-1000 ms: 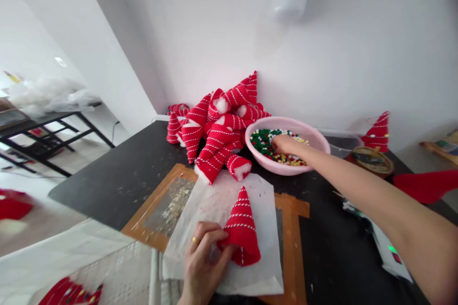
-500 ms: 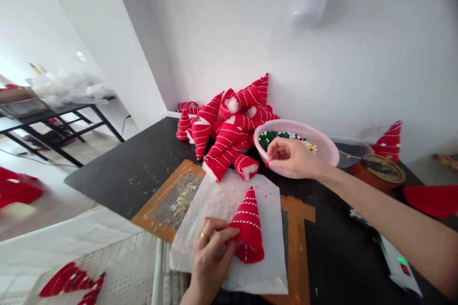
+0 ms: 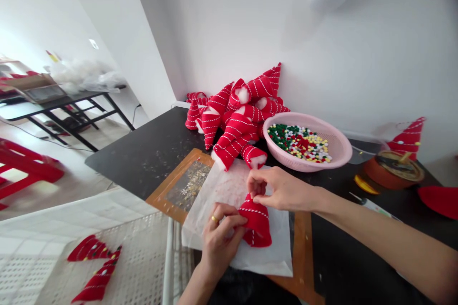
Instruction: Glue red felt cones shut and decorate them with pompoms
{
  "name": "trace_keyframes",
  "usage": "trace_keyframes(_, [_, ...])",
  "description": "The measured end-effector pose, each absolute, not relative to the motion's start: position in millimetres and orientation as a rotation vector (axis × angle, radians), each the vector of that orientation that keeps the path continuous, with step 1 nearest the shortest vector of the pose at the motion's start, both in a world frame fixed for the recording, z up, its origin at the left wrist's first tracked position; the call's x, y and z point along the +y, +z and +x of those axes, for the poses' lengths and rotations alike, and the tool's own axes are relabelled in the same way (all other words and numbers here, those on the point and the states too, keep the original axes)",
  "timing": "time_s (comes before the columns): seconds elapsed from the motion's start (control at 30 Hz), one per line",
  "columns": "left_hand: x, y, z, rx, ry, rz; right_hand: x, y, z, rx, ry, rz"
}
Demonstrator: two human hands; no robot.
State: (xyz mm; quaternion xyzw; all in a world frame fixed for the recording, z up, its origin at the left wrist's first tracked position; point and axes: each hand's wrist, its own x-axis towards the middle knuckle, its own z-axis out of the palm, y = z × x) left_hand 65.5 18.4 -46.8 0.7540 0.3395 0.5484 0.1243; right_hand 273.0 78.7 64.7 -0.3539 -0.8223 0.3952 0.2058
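A small red fabric cone [image 3: 256, 226] with white stitched stripes lies on white paper [image 3: 232, 186], its tip pointing away from me. My left hand [image 3: 223, 233], with a ring on one finger, pinches the cone's left side. Over its upper part my right hand [image 3: 274, 188] has thumb and fingers pinched together, touching or just above the fabric and covering the tip. Whatever small thing those fingertips hold is hidden. Beyond the right hand stands a pink plastic basket [image 3: 345, 152] with many small green, red, yellow and white pom-poms [image 3: 304, 145].
A pile of stuffed red cones [image 3: 234, 128] lies at the back. On the right are an orange pot [image 3: 391, 169], a decorated cone [image 3: 410, 138] and a white tool [image 3: 375, 206]. A white crate [image 3: 143, 248] at lower left holds decorated cones [image 3: 96, 281].
My right hand has moved from the pink basket down and left to the cone's upper part. My left hand still holds the cone's side. The view has shifted slightly.
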Motion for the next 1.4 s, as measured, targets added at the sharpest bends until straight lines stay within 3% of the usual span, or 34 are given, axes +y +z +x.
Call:
trace_keyframes(0.4, [16, -46, 69, 1.057, 1.606, 2.201, 69, 68, 265, -2.518, 0.896, -0.958])
trace_keyframes(0.9, [20, -45, 70, 1.103, 1.491, 2.408, 66, 77, 280, -2.403, 0.906, -1.003])
trace_keyframes(1.13, [20, -49, 71, 1.068, 1.468, 2.418, 83, 109, 346, -2.025, 0.727, -1.375])
trace_keyframes(1.4, [20, -54, 68, 1.116, 1.495, 2.376, 137, 78, 472, -1.849, 0.548, -1.752])
